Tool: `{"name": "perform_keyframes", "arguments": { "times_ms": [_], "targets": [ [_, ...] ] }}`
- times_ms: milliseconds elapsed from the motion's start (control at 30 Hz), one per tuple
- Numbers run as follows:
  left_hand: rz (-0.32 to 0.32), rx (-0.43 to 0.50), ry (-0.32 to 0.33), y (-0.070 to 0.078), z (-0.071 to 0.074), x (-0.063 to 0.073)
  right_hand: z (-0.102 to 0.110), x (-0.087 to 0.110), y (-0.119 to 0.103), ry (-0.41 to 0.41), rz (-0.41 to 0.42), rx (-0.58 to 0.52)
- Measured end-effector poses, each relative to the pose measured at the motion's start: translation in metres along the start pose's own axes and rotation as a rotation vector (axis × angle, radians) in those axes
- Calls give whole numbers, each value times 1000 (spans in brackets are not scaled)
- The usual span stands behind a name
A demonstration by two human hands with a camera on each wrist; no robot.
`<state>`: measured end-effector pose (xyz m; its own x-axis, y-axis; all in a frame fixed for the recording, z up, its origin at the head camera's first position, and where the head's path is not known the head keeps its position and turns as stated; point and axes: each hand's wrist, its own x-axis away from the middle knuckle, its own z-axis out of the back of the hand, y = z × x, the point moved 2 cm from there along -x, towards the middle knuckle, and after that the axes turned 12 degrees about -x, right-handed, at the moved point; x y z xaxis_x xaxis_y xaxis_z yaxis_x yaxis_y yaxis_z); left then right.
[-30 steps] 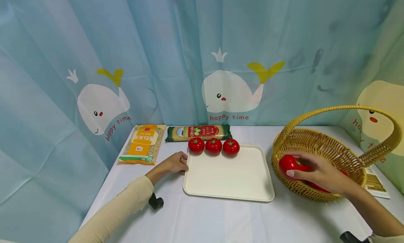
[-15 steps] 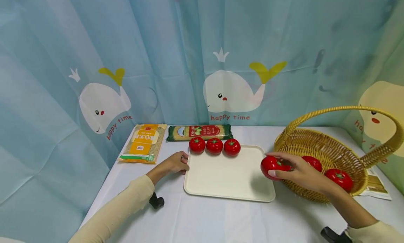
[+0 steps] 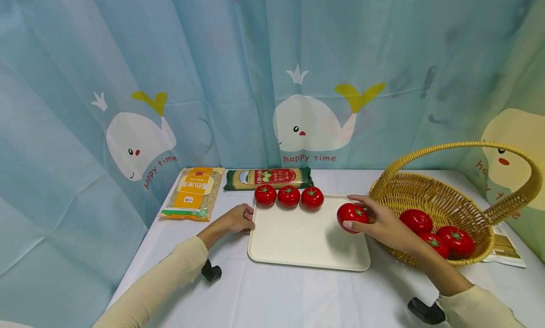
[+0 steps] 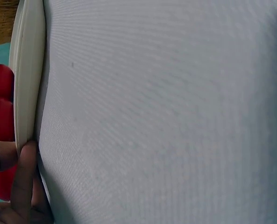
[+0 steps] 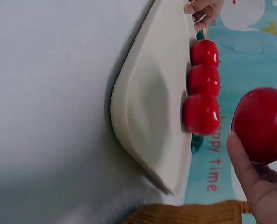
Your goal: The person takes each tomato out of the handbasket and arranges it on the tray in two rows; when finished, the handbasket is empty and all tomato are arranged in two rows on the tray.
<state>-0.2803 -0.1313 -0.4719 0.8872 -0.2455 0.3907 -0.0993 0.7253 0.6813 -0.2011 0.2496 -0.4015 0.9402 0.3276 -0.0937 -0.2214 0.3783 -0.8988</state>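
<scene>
My right hand (image 3: 389, 228) holds a shiny red tomato (image 3: 350, 216) above the right part of a cream tray (image 3: 298, 238). In the right wrist view the gripped tomato (image 5: 259, 125) hangs well clear of the tray, thumb and fingers around it. Three more tomatoes (image 3: 288, 197) stand in a row along the tray's far edge, toward its left. My left hand (image 3: 237, 219) pinches the tray's left rim. Seen from the left wrist, the fingers (image 4: 24, 179) grip the rim (image 4: 28, 84) from both sides.
A wicker basket (image 3: 426, 188) with a tall arched handle stands right of the tray and holds three tomatoes (image 3: 455, 241). Behind the tray lies a green spaghetti pack (image 3: 268, 178). A yellow grain bag (image 3: 193, 194) lies back left. Some printed paper (image 3: 506, 247) shows beside the basket.
My right hand has carried the tomato leftward out of the basket and over the tray. The tomatoes left in the basket have come into view. My left hand stays at the rim.
</scene>
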Motion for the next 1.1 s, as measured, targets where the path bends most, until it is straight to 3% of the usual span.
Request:
{"name": "perform_keyframes", "arguments": {
  "times_ms": [233, 533, 1100],
  "targets": [
    [13, -14, 5, 0, 0, 1, -13, -15, 5, 115, -49, -2],
    [0, -8, 6, 0, -1, 1, -22, -29, 9, 186, -35, 42],
    [-16, -22, 3, 0, 0, 2, -29, -48, 28, 275, -126, 95]
  ]
}}
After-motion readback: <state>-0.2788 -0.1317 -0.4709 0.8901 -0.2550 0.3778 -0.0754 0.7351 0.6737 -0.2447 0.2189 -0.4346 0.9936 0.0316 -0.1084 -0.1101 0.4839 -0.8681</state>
